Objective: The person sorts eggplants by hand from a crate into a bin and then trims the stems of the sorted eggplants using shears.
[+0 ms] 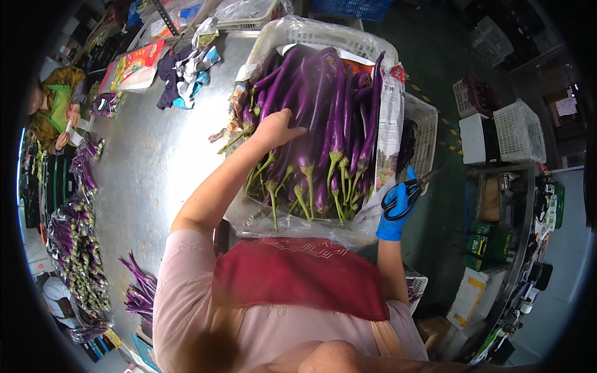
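Observation:
Long purple eggplants (322,107) with green stems fill a white plastic crate (373,39) lined with clear plastic film and printed paper (389,121). My bare left hand (275,130) is over the left part of the pile, its thumb and forefinger spread. The undersides of its fingers are hidden, and no eggplant is plainly held in it. At the crate's near right corner, my right hand (395,212), in a blue glove, grips black-handled scissors (405,198). Their blades point away to the upper right.
The crate rests by a metal table (140,172). Bagged eggplants (77,256) line its far left edge, and loose eggplants (140,289) lie nearer me. Crumpled cloths (189,77) and a stack of printed bags (133,70) lie beyond. Another person (58,107) works at the left.

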`<state>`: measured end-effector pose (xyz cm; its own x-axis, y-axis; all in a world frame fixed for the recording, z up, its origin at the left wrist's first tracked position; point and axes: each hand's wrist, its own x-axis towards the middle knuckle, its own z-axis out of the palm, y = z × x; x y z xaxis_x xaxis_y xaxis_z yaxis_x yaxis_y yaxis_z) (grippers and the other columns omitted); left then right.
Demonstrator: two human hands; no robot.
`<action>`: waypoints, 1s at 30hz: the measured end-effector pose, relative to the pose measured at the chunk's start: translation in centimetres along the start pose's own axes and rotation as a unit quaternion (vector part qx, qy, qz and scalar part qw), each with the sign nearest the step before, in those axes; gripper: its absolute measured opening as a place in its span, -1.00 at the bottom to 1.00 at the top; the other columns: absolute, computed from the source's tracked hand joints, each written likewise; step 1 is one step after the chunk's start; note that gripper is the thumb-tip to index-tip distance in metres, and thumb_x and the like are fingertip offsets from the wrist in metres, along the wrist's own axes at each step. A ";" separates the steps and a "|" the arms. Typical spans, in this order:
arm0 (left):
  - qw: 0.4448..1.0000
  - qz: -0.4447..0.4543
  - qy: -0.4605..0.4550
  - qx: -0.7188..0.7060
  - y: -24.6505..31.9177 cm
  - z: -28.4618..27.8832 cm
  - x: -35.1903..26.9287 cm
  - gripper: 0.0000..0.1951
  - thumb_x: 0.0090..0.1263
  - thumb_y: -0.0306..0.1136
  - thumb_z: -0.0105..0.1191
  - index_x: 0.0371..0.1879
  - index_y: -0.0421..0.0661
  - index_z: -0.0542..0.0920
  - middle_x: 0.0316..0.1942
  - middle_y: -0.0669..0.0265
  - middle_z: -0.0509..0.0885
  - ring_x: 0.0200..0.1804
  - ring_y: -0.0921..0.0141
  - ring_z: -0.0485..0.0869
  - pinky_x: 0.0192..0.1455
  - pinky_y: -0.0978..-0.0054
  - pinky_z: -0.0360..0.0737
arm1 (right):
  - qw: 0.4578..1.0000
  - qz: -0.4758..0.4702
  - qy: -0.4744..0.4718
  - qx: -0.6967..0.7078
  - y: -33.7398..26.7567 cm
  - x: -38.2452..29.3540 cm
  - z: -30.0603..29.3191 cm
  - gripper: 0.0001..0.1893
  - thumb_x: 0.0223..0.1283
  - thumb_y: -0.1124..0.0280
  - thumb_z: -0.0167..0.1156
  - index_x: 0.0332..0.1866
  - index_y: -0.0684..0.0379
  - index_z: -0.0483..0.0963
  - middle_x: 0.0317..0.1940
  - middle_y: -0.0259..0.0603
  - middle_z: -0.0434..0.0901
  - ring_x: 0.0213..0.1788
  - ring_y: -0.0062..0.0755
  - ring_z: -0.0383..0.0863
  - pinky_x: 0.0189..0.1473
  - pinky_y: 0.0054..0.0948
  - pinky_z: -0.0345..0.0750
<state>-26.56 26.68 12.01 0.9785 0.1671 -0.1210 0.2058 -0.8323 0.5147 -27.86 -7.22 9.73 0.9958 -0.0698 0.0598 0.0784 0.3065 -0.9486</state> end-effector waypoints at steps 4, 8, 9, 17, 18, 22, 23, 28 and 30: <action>0.959 -0.124 0.020 -0.254 0.6 -1.2 0.6 -0.48 0.22 -0.04 0.13 -0.13 -0.34 0.51 -0.36 0.05 0.62 -0.32 0.23 0.61 -0.18 0.36 0.52 | 1.000 -0.005 -0.013 -0.017 -0.2 0.1 0.0 -0.48 0.21 0.39 0.03 0.26 0.37 0.20 -0.75 -0.50 0.20 -0.76 -0.78 0.12 -0.67 -0.73 0.05; 0.997 -0.067 0.035 -0.013 0.6 0.4 2.7 -0.40 0.16 0.02 0.14 -0.08 -0.35 0.45 -0.33 -0.11 0.62 -0.25 0.05 0.64 -0.19 0.23 0.55 | 0.999 0.014 -0.027 -0.013 -0.1 0.1 0.1 -0.48 0.21 0.41 0.02 0.26 0.40 0.19 -0.76 -0.47 0.23 -0.76 -0.76 0.17 -0.67 -0.72 0.10; 0.996 -0.053 0.026 0.066 2.1 0.7 2.5 -0.33 0.12 0.03 0.16 0.00 -0.36 0.39 -0.32 -0.12 0.62 -0.22 0.02 0.63 -0.17 0.20 0.55 | 0.999 0.021 -0.028 -0.004 1.7 0.4 -0.9 -0.47 0.20 0.43 0.02 0.27 0.41 0.17 -0.76 -0.46 0.26 -0.76 -0.76 0.18 -0.67 -0.72 0.13; 0.854 -0.104 -0.009 -0.509 1.3 0.0 1.1 -0.54 0.15 -0.49 0.19 0.06 -0.26 0.43 -0.20 0.17 0.64 -0.19 0.32 0.64 -0.04 0.39 0.59 | 0.994 0.075 -0.077 0.017 0.8 -0.2 -0.9 -0.51 0.17 0.62 0.01 0.26 0.14 0.28 -0.57 -0.57 0.26 -0.60 -0.80 0.24 -0.56 -0.77 0.24; 0.797 -0.108 -0.048 -0.592 0.9 -1.5 0.1 -0.58 0.17 -0.50 0.17 0.04 -0.26 0.44 -0.21 0.18 0.64 -0.19 0.34 0.64 -0.05 0.40 0.60 | 0.985 0.107 -0.077 0.109 1.8 -0.1 -1.5 -0.49 0.17 0.67 -0.04 0.27 0.12 0.27 -0.60 -0.59 0.23 -0.63 -0.80 0.21 -0.60 -0.76 0.20; 0.635 -0.037 -0.077 -0.768 1.0 -3.9 -2.2 -0.57 0.21 -0.39 0.19 0.04 -0.24 0.41 -0.15 0.21 0.60 -0.19 0.36 0.63 -0.09 0.39 0.63 | 0.988 0.108 -0.080 0.074 0.7 0.2 -0.8 -0.45 0.10 0.58 0.01 0.28 0.37 0.18 -0.63 -0.46 0.35 -0.67 -0.76 0.29 -0.59 -0.74 0.27; 0.597 -0.001 -0.117 -0.793 0.7 -4.4 -2.4 -0.57 0.22 -0.41 0.18 0.05 -0.24 0.40 -0.14 0.21 0.59 -0.15 0.32 0.62 -0.08 0.35 0.64 | 0.974 0.152 -0.120 0.115 0.8 0.5 -1.1 -0.41 0.09 0.58 0.02 0.31 0.30 0.15 -0.61 -0.44 0.36 -0.64 -0.75 0.31 -0.58 -0.72 0.29; 0.560 0.065 -0.088 -0.821 1.8 -4.3 -2.3 -0.51 0.21 -0.53 0.13 0.14 -0.14 0.32 -0.06 0.15 0.55 0.00 0.21 0.56 0.17 0.09 0.49 | 0.916 0.190 -0.353 -0.032 -3.0 1.5 1.0 -0.40 0.15 0.45 0.12 0.33 0.18 0.17 -0.36 -0.35 0.50 -0.34 -0.58 0.51 -0.28 -0.59 0.49; 0.575 0.056 -0.091 -0.811 2.0 -4.2 -2.1 -0.50 0.21 -0.55 0.13 0.15 -0.13 0.31 -0.06 0.17 0.55 0.01 0.22 0.56 0.18 0.09 0.49 | 0.870 0.217 -0.436 -0.079 -4.4 2.0 2.3 -0.47 0.19 0.28 0.18 0.24 0.22 0.28 -0.34 -0.35 0.52 -0.31 -0.59 0.51 -0.20 -0.60 0.49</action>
<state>-28.12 26.93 16.85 0.9995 -0.0210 -0.0215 0.0299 0.7802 0.6248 -26.10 -6.56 14.74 0.5925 0.7880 -0.1674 -0.2540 -0.0145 -0.9671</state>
